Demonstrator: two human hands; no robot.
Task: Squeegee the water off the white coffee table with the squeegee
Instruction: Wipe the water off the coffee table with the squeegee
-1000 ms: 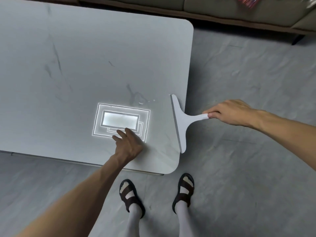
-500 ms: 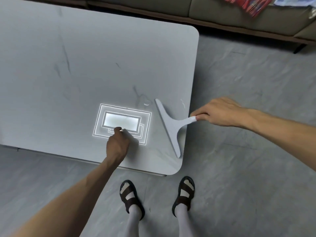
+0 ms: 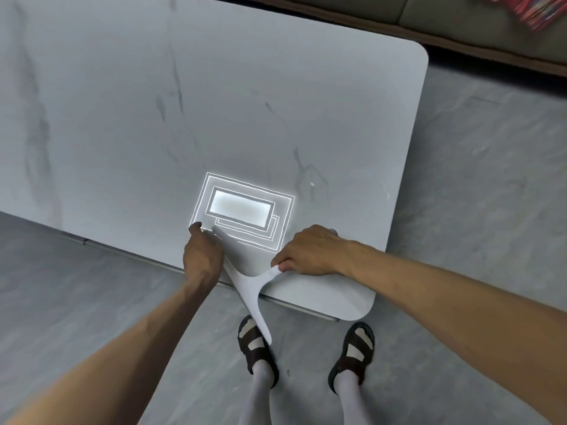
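Since half a second ago the squeegee (image 3: 245,283) has swung left and toward the person: its blade, which lay wholly on the worktop (image 3: 214,102) near the right edge, now crosses the near edge. The right hand (image 3: 310,253) has come along with it, from beyond the right edge to over the near right corner, and the left hand (image 3: 201,256) has drawn back a little toward the near edge.

One squeegee, white, with one short handle. Its blade runs at a slant from beside the left hand, over the near edge, to a tip hanging above the floor (image 3: 475,210) in front of the left foot. The right hand grips the handle's end, fingers curled round it. The left hand lies with bent fingers against the far end of the blade; whether it pinches the blade or only touches it I cannot tell, as the hand's back hides that end.

One worktop, white with grey veins. On it lie one bright rectangular reflection (image 3: 242,210), just beyond both hands, and a few small spots of water (image 3: 312,184) to its right.

Two dark sandals (image 3: 256,345) over white socks stand on the grey floor. One sofa (image 3: 460,13) stands beyond the worktop, with one red patterned cloth (image 3: 534,10) on it.
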